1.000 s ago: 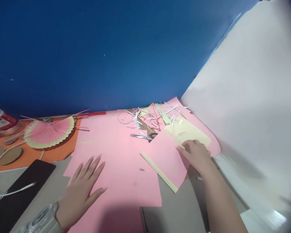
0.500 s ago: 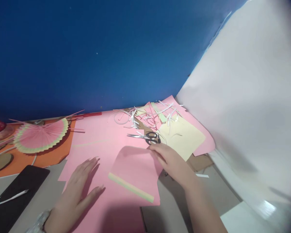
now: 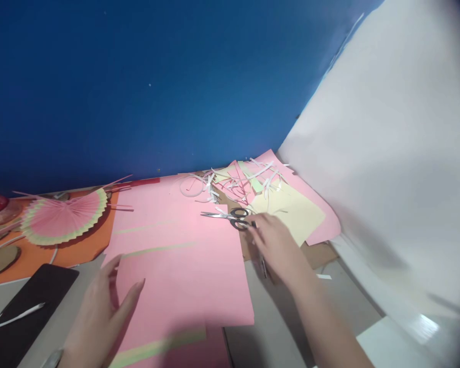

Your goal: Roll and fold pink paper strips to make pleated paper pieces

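My right hand [image 3: 278,245] reaches over the table with its fingers stretched out, and the fingertips touch the black handles of the scissors [image 3: 230,216]. The scissors lie on the far edge of a large pink paper sheet [image 3: 184,271], blades pointing left. My left hand [image 3: 99,306] hovers at the sheet's left edge, fingers apart and slightly curled, holding nothing. A pale yellow-green strip [image 3: 157,347] shows on pink paper at the bottom edge of the view.
Paper scraps [image 3: 245,179] and a pale yellow sheet [image 3: 295,214] lie behind the scissors. A pink-and-yellow paper fan [image 3: 61,217] rests on orange paper [image 3: 84,245] at the left. A black slab [image 3: 23,306] is near left. A blue wall [image 3: 176,87] and a white board [image 3: 387,179] close the table in.
My right hand slid the smaller pink sheet with the yellow strip leftward onto the large sheet, let it go and moved up to the scissors. My left hand lifted and shifted left.
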Available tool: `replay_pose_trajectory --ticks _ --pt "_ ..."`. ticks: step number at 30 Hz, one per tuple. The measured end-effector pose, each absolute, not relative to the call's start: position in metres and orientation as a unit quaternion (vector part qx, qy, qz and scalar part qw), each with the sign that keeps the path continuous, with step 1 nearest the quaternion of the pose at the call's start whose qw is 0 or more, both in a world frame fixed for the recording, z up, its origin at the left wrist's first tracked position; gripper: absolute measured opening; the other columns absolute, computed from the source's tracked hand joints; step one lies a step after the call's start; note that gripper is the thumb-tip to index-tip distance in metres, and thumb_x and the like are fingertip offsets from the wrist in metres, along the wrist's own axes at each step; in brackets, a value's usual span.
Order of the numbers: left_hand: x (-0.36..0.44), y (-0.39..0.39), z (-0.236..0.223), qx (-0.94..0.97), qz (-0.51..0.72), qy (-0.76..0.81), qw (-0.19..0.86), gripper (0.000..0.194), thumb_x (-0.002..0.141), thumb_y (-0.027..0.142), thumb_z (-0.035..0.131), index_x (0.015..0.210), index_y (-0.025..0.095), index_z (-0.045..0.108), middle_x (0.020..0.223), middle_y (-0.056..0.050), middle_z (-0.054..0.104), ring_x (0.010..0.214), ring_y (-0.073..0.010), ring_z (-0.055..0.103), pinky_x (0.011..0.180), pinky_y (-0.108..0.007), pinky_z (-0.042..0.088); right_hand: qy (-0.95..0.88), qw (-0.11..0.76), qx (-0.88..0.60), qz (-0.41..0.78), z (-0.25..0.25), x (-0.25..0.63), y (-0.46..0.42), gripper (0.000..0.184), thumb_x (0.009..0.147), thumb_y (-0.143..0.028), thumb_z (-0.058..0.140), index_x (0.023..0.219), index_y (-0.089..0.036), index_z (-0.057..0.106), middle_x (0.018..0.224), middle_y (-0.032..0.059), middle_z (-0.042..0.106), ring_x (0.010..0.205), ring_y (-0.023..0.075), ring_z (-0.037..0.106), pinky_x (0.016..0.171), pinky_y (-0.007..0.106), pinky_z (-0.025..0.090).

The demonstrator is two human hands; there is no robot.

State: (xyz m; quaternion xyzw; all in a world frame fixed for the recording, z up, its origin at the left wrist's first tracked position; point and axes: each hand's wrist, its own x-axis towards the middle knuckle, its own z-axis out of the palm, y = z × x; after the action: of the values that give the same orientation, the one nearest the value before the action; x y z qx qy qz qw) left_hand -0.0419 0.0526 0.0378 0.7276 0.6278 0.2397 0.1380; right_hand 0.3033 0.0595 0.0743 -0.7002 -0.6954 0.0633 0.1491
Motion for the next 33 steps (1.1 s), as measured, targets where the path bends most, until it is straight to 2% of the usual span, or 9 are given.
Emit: replay_pose_trajectory --ticks 2,5,10,13,16,19,22,25,33 --pt "-0.043 0.054 0.03 0.759 0.197 0.617 0.061 0.069 0.08 0.046 0.051 0.136 0.012 0.028 0.133 -0.021 0.042 0.124 -0.0384 0.039 0.101 -0.057 0.032 -0.709 0.105 -0.697 -0.01 0.077 0.328 0.077 0.031 0.089 -0.014 0.038 0.115 -0.015 0.055 0.106 0.0138 0.056 0.095 0.0268 0.051 0.08 0.038 0.041" --pt "-0.041 0.053 0.021 0.808 0.162 0.565 0.031 0.071 0.083 0.043 0.048 0.141 0.015 0.018 0.143 -0.018 0.031 0.134 -0.0348 0.023 0.108 -0.055 0.023 -0.729 0.094 -0.677 -0.023 0.079 0.349 0.11 0.035 0.085 -0.009 0.041 0.116 -0.016 0.056 0.111 0.0157 0.052 0.103 0.0298 0.045 0.085 0.042 0.036" --pt "-0.037 0.046 0.013 0.872 0.091 0.48 0.033 0.054 0.087 0.033 0.046 0.138 0.029 0.029 0.149 -0.006 0.028 0.136 -0.0308 0.021 0.106 -0.056 0.026 -0.751 0.098 -0.653 0.012 0.086 0.341 0.143 0.015 0.083 -0.014 0.05 0.083 -0.011 0.064 0.104 0.0175 0.056 0.104 0.0309 0.044 0.087 0.044 0.032" --pt "-0.034 0.044 0.025 0.866 0.1 0.483 0.079 0.045 0.086 0.033 0.048 0.131 0.031 0.041 0.146 -0.004 0.034 0.135 -0.0304 0.022 0.106 -0.058 0.024 -0.767 0.122 -0.626 0.069 0.103 0.315 0.124 0.014 0.087 -0.019 0.047 0.082 -0.016 0.06 0.093 0.0086 0.061 0.093 0.0216 0.052 0.08 0.034 0.038" --pt "-0.023 0.048 0.056 0.837 0.166 0.479 0.204 0.035 0.087 0.033 0.046 0.122 0.03 0.047 0.137 -0.004 0.045 0.131 -0.0253 0.032 0.105 -0.047 0.034 -0.755 0.182 -0.583 0.238 0.128 0.28 0.088 0.017 0.092 -0.029 0.041 0.091 -0.022 0.056 0.087 -0.0004 0.064 0.078 0.0131 0.058 0.067 0.025 0.042" --pt "-0.002 0.056 0.094 0.774 0.215 0.486 0.344 0.03 0.086 0.035 0.05 0.115 0.028 0.051 0.115 -0.004 0.061 0.107 -0.0196 0.056 0.089 -0.031 0.049 -0.682 0.26 -0.528 0.435 0.147 0.248 0.059 0.013 0.088 -0.033 0.049 0.084 -0.024 0.058 0.079 -0.0034 0.065 0.074 0.0129 0.06 0.068 0.026 0.042" --pt "0.018 0.062 0.121 0.722 0.24 0.465 0.452 0.019 0.086 0.036 0.05 0.098 0.023 0.057 0.089 -0.002 0.065 0.083 -0.0155 0.061 0.073 -0.024 0.051 -0.633 0.264 -0.48 0.548 0.153 0.227 0.048 0.01 0.087 -0.029 0.051 0.087 -0.024 0.059 0.072 -0.0038 0.064 0.069 0.0123 0.06 0.068 0.026 0.044" --pt "0.024 0.06 0.126 0.7 0.274 0.478 0.455 0.024 0.087 0.037 0.048 0.072 0.02 0.054 0.064 0.002 0.054 0.06 -0.0109 0.052 0.056 -0.02 0.044 -0.612 0.253 -0.482 0.574 0.147 0.221 0.044 0.011 0.087 -0.03 0.051 0.084 -0.022 0.058 0.067 -0.0038 0.059 0.065 0.0118 0.057 0.062 0.024 0.041" --pt "-0.021 0.041 0.075 0.611 0.313 0.559 0.465 0.025 0.088 0.036 0.047 0.069 0.02 0.053 0.063 0.003 0.053 0.06 -0.0112 0.052 0.058 -0.02 0.043 -0.6 0.17 -0.591 0.511 0.09 0.235 0.027 0.024 0.088 -0.039 0.046 0.081 -0.02 0.058 0.073 -0.0012 0.059 0.065 0.013 0.05 0.057 0.023 0.033"
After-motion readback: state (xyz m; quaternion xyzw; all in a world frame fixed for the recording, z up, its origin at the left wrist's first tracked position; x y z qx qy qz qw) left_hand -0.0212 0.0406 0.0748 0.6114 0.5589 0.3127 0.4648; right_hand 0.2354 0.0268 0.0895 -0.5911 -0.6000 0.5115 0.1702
